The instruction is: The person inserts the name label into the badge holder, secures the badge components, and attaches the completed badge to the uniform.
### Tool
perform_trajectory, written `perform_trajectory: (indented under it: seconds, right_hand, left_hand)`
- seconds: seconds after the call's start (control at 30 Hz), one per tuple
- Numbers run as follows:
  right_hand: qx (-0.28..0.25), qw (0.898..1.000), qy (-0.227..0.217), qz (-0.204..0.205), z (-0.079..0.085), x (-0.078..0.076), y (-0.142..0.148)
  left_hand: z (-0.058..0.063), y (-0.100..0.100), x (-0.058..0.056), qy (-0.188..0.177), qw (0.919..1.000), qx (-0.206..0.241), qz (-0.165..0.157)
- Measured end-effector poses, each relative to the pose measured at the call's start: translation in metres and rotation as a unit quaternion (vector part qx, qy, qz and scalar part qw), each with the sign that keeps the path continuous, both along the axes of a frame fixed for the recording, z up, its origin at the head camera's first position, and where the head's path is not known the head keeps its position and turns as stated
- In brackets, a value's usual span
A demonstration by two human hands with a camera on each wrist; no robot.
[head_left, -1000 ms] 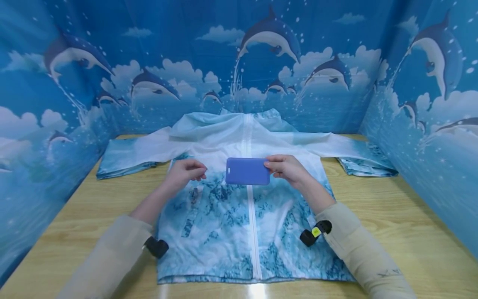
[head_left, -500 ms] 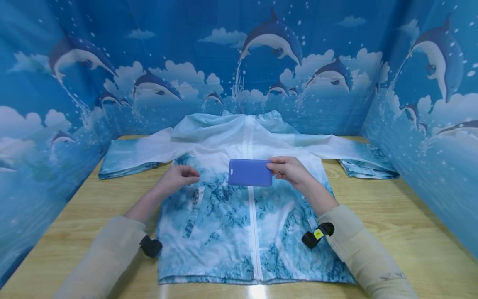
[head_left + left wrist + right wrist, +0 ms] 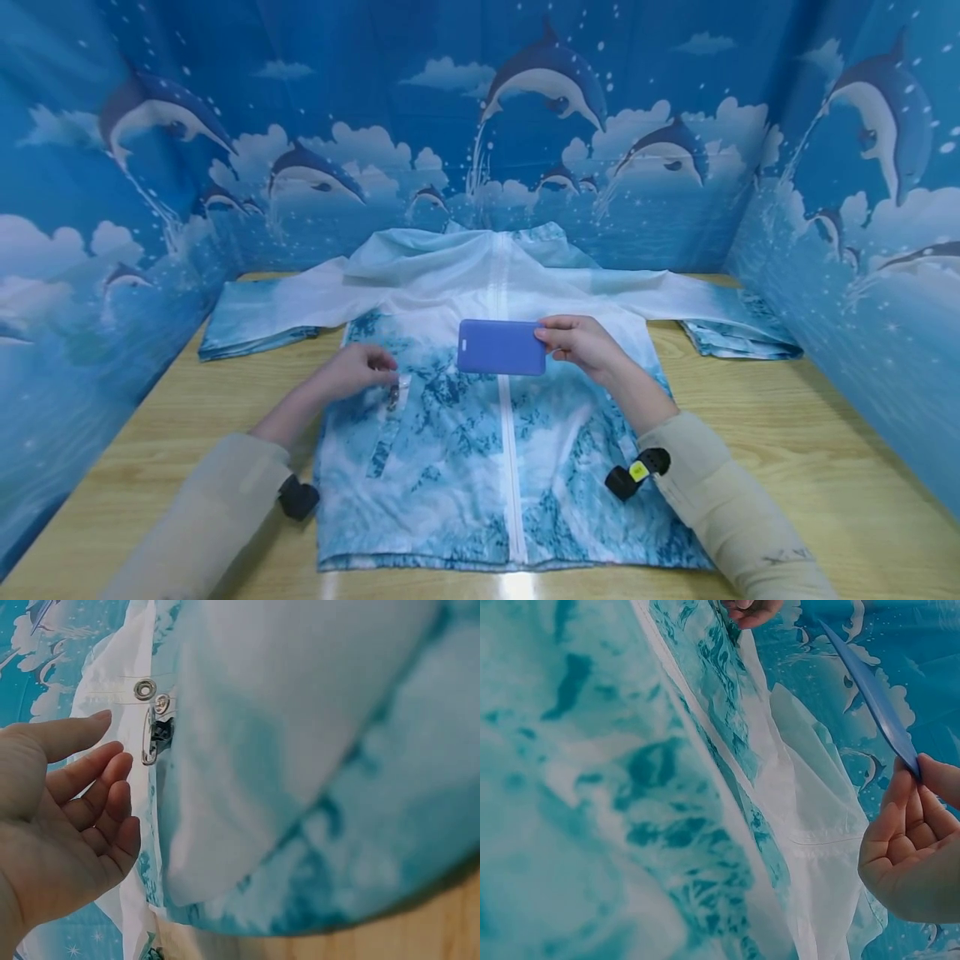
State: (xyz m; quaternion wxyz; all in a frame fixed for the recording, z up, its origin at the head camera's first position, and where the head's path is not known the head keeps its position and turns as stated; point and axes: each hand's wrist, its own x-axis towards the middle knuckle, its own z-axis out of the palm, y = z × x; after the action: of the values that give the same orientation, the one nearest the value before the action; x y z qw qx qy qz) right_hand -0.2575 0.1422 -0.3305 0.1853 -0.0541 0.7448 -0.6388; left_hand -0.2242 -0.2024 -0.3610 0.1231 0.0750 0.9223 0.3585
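A blue and white zip jacket (image 3: 442, 492) lies spread out, front up. In the head view my right hand (image 3: 585, 343) pinches the right end of a flat blue card holder (image 3: 495, 347) with a small slot at its left end, held above the zip. The right wrist view shows the card holder (image 3: 874, 694) nearly edge-on between thumb and fingers. My left hand (image 3: 354, 371), fingers loosely bent and holding nothing, is at the upper end of the jacket's left-side pocket. Its fingertips are close to a safety pin (image 3: 148, 742) and a metal snap (image 3: 145, 690) at the pocket edge.
The jacket's sleeves, left (image 3: 255, 321) and right (image 3: 738, 317), stretch out sideways with folded ends. Under it is a wooden table (image 3: 795, 433). A blue dolphin-print curtain (image 3: 420, 108) encloses the back and both sides. Black cameras sit on both wrists.
My left hand has moved slightly left and down, from beside the card holder to the pocket's upper end. My right hand keeps the card holder in nearly the same place.
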Motion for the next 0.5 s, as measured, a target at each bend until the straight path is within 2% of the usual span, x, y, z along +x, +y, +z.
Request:
perform_trajectory:
  seconds: [0.5]
  right_hand:
    - [-0.004, 1.000, -0.008, -0.008, -0.0007, -0.0006, 0.0014]
  left_hand:
    - [-0.0077, 0.0023, -0.0003, -0.024, 0.9993, -0.028, -0.006]
